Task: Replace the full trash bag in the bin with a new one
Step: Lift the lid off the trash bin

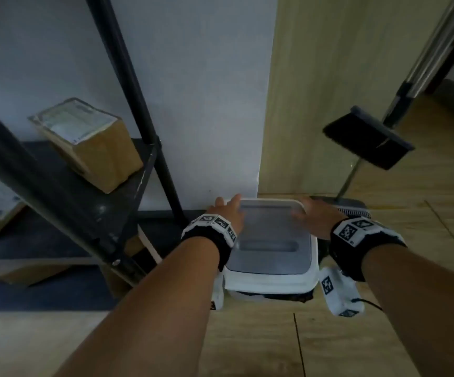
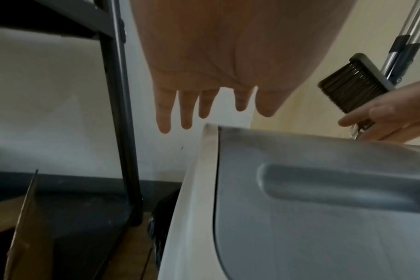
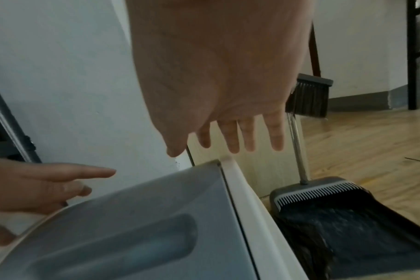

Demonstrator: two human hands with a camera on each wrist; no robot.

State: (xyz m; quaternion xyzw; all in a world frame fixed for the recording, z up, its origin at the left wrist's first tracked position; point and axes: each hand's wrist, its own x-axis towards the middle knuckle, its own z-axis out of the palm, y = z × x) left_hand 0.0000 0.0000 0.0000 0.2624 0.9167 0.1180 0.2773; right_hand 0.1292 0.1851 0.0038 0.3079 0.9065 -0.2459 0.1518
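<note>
Bin (image 1: 270, 278) is stood on floor against wall, grey lid (image 1: 272, 240) closed | left hand (image 1: 227, 213) and right hand (image 1: 312, 217) are spread, released, over lid's far corners, judged for lifting | trash bag's black edge (image 1: 283, 296) is glimpsed below rim.

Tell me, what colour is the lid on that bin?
The lid is grey, set in the bin's white rim; the head view shows it best.

White bin (image 1: 270, 280) on the wood floor, right up against the wall, upright. Grey lid (image 1: 272, 235) is shut, with a long recessed grip near the front edge. A bit of black bag (image 1: 285, 296) peeks out under the front of the white rim.
</note>
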